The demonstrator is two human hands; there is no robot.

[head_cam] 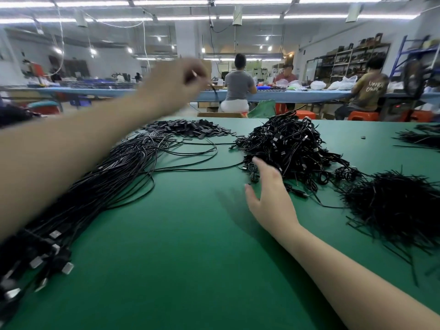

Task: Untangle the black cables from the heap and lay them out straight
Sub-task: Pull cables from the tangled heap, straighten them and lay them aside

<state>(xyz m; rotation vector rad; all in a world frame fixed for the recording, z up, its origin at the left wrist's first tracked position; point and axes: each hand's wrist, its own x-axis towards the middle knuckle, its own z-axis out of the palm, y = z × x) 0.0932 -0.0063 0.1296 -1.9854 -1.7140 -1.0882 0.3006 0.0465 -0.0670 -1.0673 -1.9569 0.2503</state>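
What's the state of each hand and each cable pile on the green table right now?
left hand: raised above the table, fingers curled, pinching a thin black cable; blurred.
right hand: open, fingers extended at the near edge of the tangled heap.
tangled heap: still knotted, piled up.
straightened cables: lying roughly parallel on the left.
cut-wire pile: loose, bristly, at right.
green table: cables spread across it.

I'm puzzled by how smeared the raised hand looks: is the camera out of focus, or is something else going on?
In the head view, the left hand is smeared like motion blur, while the right hand and tangled heap look sharper; ceiling strip lights glare white, and the wide lens bows the table edge.
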